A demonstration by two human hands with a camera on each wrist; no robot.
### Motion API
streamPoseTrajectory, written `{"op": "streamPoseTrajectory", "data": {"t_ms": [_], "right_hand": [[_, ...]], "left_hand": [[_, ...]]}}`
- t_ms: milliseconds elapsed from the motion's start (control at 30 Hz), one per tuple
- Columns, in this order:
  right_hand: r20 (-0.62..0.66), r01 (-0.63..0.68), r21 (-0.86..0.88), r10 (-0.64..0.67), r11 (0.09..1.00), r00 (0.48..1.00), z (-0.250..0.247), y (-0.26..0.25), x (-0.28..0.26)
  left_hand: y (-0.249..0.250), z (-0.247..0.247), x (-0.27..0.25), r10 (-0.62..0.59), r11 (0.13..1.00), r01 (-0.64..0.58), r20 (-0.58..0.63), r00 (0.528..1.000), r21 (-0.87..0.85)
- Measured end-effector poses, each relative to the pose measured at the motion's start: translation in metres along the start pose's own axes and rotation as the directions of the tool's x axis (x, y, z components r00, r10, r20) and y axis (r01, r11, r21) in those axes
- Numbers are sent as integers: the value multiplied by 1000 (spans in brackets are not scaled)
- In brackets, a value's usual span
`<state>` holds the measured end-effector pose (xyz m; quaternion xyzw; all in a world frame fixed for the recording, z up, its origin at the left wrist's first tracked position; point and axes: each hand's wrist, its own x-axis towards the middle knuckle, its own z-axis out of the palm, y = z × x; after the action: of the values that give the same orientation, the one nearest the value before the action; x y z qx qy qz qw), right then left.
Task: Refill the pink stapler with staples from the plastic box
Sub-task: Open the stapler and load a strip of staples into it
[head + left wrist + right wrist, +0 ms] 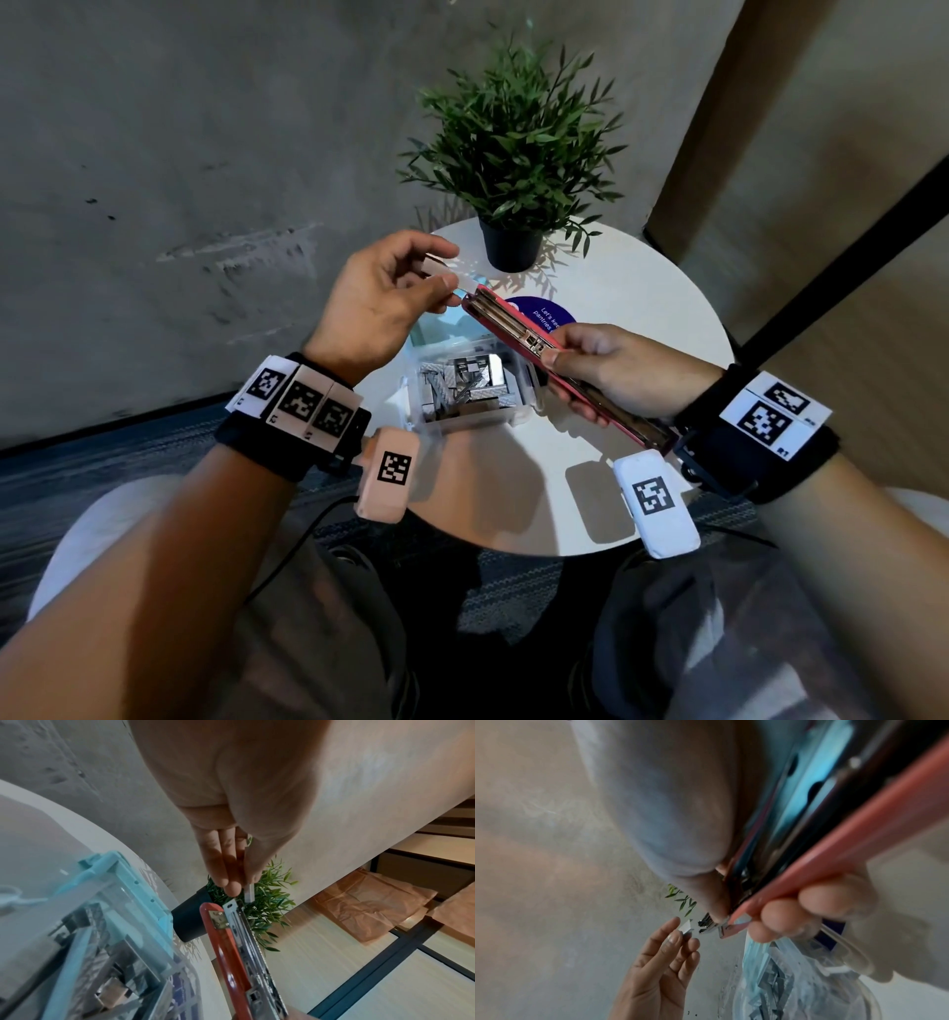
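Observation:
The pink stapler [518, 339] is hinged open, its metal staple channel facing up, and my right hand [606, 370] grips it around the middle above the table. My left hand [390, 288] pinches a short strip of staples [464, 283] between thumb and fingers, right at the stapler's far tip. In the left wrist view the staple strip [249, 892] hangs just above the channel's front end [232, 907]. The right wrist view shows the strip [686, 929] a little short of the stapler's nose [711, 925]. The clear plastic box [470, 385] of staple strips sits open below both hands.
A round white table [626, 318] holds a potted green plant [513, 154] at the back and a blue round sticker [544, 313] under the stapler. The box's light blue lid [123, 874] lies hinged back. Grey wall at left, carpet below.

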<state>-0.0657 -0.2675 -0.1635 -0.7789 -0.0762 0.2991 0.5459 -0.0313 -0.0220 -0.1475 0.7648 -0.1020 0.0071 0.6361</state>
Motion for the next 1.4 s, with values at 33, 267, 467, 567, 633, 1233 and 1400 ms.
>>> {"op": "streamPoseTrajectory", "data": {"t_ms": [33,267,467,567,633,1233,1400], "right_hand": [[0,0,-1,0,1000,1000,0,0,0],[-2,-2,13,2,1000,1000,0,-1,0],[4,-5,5,5,1000,1000,0,-1,1],[-9,-9,5,9,1000,1000,1,0,1],[-15,-11,-5,11,1000,1000,1,1,2],[6,-19,-24,19,1000,1000,3,-2,2],[7,-21,-23,21,1000,1000,4,-2,1]], "left_hand": [[-1,0,0,-2,1000,2,-3,1000,6],[1,2,-1,-21,1000,21,30,999,19],[-1,3,-1,-33,992,28,41,999,121],[-4,2,-2,-24,979,17,28,999,202],[-4,2,-3,-13,969,8,19,1000,246],[7,10,-11,100,841,-46,-71,992,540],[5,12,-11,80,829,-31,-64,995,559]]}}
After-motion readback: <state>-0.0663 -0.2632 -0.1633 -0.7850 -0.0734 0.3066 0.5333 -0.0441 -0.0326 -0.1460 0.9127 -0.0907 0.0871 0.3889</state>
